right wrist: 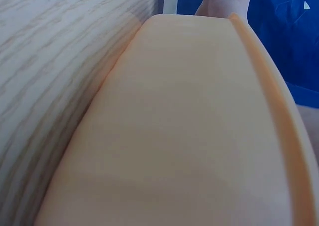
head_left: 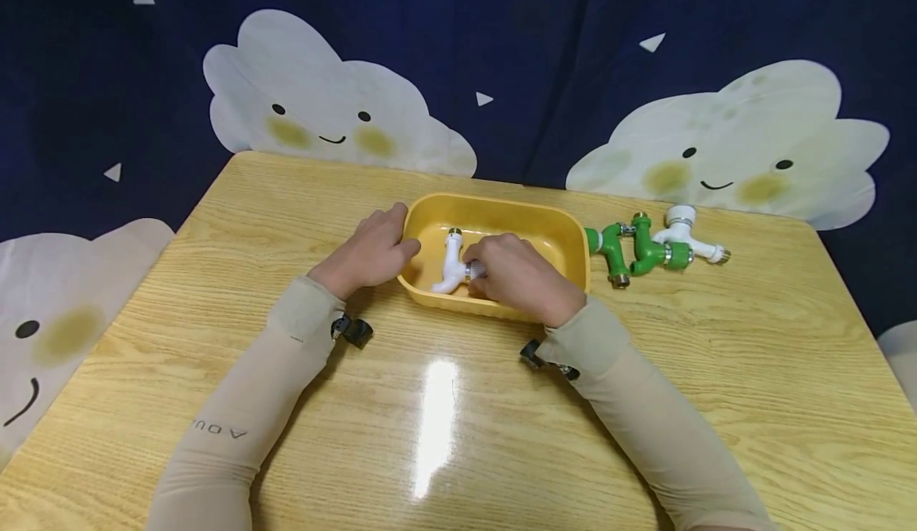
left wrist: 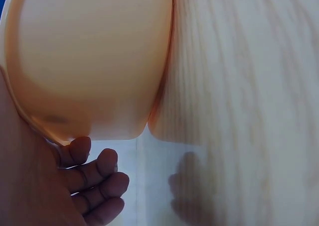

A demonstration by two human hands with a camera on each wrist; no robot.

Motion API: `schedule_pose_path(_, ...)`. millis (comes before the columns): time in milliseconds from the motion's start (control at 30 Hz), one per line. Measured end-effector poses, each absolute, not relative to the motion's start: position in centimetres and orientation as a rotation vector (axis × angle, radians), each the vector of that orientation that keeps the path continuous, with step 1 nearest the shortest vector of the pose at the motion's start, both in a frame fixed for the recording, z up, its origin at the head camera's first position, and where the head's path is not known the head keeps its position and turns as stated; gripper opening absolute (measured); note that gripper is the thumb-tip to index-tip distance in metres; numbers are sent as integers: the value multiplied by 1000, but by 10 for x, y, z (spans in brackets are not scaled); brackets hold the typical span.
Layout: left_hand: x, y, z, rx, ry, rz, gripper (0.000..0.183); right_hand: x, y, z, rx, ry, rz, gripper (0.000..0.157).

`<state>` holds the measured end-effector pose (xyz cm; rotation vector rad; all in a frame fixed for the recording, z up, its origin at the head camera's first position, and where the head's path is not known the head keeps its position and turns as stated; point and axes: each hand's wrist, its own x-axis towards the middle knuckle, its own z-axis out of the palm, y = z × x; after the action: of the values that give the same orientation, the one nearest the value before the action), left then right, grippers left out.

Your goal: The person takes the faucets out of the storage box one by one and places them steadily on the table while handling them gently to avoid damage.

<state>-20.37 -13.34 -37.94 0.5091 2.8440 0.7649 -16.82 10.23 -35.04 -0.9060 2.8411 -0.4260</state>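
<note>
A yellow plastic basin point(head_left: 501, 212) sits on the wooden table. My left hand point(head_left: 372, 248) holds its left rim, the thumb over the edge and the other fingers outside, loosely bent in the left wrist view. Inside the basin lies a white plastic faucet point(head_left: 451, 267) with a brass-coloured threaded end pointing away from me. My right hand point(head_left: 519, 272) reaches over the front rim and grips the faucet's ribbed knob; its fingertips are partly hidden. In the right wrist view the basin's outer wall point(right wrist: 189, 116) fills most of the frame.
Right of the basin, close to its wall, two green faucets point(head_left: 614, 254) lie on the wooden table point(head_left: 322, 435). Beside them is another white faucet point(head_left: 679, 232). A dark blue curtain point(head_left: 530, 21) with cloud prints hangs behind the table's far edge.
</note>
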Motion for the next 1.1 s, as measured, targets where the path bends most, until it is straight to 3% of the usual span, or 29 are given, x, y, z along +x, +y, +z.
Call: schedule_pose_path(1100, -204, -133, -379, 511, 2846, 763, 29, -169, 103, -352, -860, 2832, -369, 34)
